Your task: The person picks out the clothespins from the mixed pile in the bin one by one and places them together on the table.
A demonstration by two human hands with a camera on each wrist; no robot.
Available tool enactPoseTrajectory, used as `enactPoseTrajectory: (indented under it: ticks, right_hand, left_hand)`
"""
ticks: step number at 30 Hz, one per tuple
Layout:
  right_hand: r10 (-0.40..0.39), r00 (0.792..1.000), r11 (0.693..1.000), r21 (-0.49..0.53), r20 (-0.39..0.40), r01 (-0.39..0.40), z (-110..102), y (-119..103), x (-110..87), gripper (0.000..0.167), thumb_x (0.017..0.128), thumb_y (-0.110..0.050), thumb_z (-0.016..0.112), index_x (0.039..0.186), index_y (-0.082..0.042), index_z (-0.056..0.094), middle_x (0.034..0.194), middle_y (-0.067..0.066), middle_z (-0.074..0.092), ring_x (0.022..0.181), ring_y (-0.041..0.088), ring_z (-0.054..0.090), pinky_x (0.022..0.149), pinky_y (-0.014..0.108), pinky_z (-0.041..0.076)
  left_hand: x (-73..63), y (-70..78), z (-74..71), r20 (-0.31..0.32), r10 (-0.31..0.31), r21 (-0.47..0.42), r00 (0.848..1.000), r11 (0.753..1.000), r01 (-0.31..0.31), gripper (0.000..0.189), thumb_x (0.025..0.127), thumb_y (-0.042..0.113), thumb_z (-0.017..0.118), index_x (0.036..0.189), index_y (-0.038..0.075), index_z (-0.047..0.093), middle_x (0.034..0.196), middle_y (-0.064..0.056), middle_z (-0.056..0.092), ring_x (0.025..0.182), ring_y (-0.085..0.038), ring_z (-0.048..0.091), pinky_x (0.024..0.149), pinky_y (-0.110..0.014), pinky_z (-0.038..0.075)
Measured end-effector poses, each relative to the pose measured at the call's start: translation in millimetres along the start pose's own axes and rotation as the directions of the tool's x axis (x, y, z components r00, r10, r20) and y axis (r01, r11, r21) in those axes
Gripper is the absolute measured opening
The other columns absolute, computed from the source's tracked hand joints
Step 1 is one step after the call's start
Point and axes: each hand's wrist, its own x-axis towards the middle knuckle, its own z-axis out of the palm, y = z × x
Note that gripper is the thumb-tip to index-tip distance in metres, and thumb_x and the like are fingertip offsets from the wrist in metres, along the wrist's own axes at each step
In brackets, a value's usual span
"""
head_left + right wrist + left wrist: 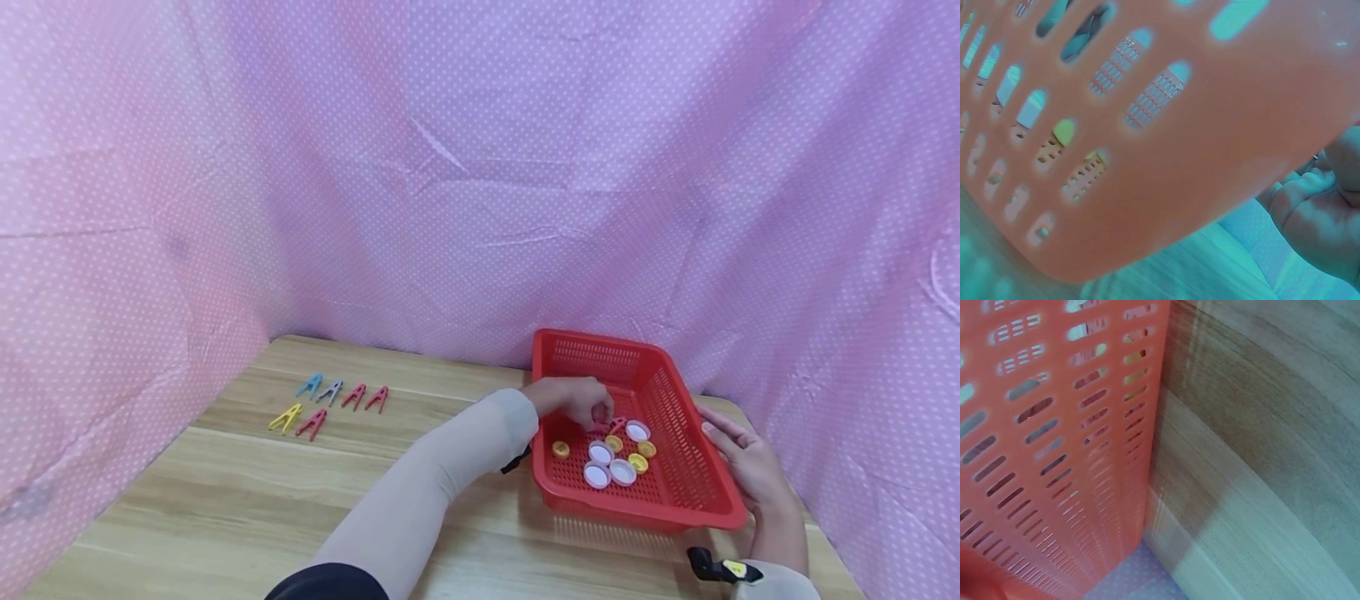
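Note:
In the head view my left hand [585, 402] reaches down into a red plastic basket [645, 518], its curled fingertips pinching a pink clothespin [600, 427]. Another pink clothespin [618, 424] lies right beside it. White round caps [597, 475] and small yellow caps [637, 462] are spread over the basket floor. My right hand [753, 467] holds the basket's right side by the rim. The left wrist view has the slotted basket wall [1060, 447] close up, without the hand. Part of my right hand [1319, 212] shows beyond the basket wall [1210, 156] in the right wrist view.
On the left of the wooden table [247, 492] lie several clothespins: a blue one [311, 384], a grey one [330, 392], a yellow one [286, 417] and pink ones [312, 424]. A pink dotted cloth [450, 208] hangs behind the table and along its sides.

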Motion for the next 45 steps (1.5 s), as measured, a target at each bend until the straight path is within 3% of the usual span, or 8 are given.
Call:
enactPoseTrajectory:
  ticks: [11, 19, 22, 26, 33, 45]
  right_hand:
    - [0.016, 1.000, 1.000, 0.002, -0.003, -0.016, -2, 1, -1.1, 0.046, 0.102, -0.033, 0.065, 0.147, -0.031, 0.057, 0.101, -0.013, 0.074, 0.087, 0.016, 0.075, 0.073, 0.038, 0.062]
    - [-0.013, 1.000, 0.999, 0.045, 0.019, 0.012, -3, 4, -1.1, 0.040, 0.104, -0.026, 0.062, 0.144, -0.031, 0.061, 0.103, -0.012, 0.075, 0.088, 0.015, 0.075, 0.073, 0.036, 0.062]
    - [-0.009, 1.000, 0.999, 0.042, 0.017, 0.008, -4, 3, -0.5, 0.041, 0.104, -0.027, 0.062, 0.144, -0.032, 0.060, 0.103, -0.012, 0.075, 0.087, 0.016, 0.075, 0.073, 0.036, 0.062]
    - [0.010, 1.000, 1.000, 0.015, 0.005, -0.010, -3, 1, -0.1, 0.043, 0.103, -0.031, 0.063, 0.146, -0.033, 0.058, 0.101, -0.013, 0.075, 0.086, 0.016, 0.075, 0.072, 0.037, 0.062]
    - [-0.002, 1.000, 1.000, 0.027, 0.015, 0.002, -2, 1, 1.9, 0.043, 0.103, -0.028, 0.062, 0.146, -0.031, 0.058, 0.103, -0.013, 0.075, 0.087, 0.015, 0.075, 0.073, 0.036, 0.062]
    - [0.002, 1.000, 1.000, 0.030, 0.014, -0.003, -1, 1, 0.7, 0.042, 0.103, -0.029, 0.063, 0.145, -0.031, 0.059, 0.102, -0.012, 0.075, 0.087, 0.016, 0.075, 0.073, 0.037, 0.062]
  left_hand:
    - [-13.3, 0.8, -18.8, -0.108, 0.087, 0.032, 0.990, 0.996, -0.084, 0.022, 0.090, 0.016, 0.079, 0.112, 0.018, 0.074, 0.100, 0.008, 0.068, 0.091, -0.002, 0.061, 0.075, -0.015, 0.051]
    - [-30.3, 0.7, -33.8, -0.167, 0.083, -0.012, 0.983, 0.996, -0.086, 0.023, 0.090, 0.015, 0.079, 0.113, 0.015, 0.074, 0.098, 0.008, 0.067, 0.089, -0.003, 0.062, 0.075, -0.015, 0.052]
    - [-37.1, -2.1, -40.9, -0.186, 0.088, 0.003, 0.979, 0.996, -0.089, 0.023, 0.091, 0.016, 0.078, 0.113, 0.016, 0.073, 0.098, 0.009, 0.066, 0.090, -0.003, 0.061, 0.075, -0.015, 0.051]
    - [-46.6, -7.5, -53.0, -0.218, 0.144, 0.079, 0.965, 0.988, -0.129, 0.020, 0.090, 0.016, 0.077, 0.110, 0.015, 0.072, 0.096, 0.008, 0.066, 0.089, -0.004, 0.061, 0.076, -0.015, 0.049]
    - [-66.2, -15.2, -67.6, -0.226, 0.193, 0.151, 0.955, 0.975, -0.162, 0.022, 0.090, 0.018, 0.075, 0.111, 0.012, 0.072, 0.099, 0.006, 0.067, 0.090, -0.006, 0.060, 0.078, -0.018, 0.049]
    - [-107.3, -26.1, -79.4, -0.216, 0.181, 0.154, 0.959, 0.977, -0.150, 0.027, 0.089, 0.014, 0.073, 0.115, 0.006, 0.071, 0.102, 0.001, 0.068, 0.093, -0.009, 0.062, 0.081, -0.019, 0.050]
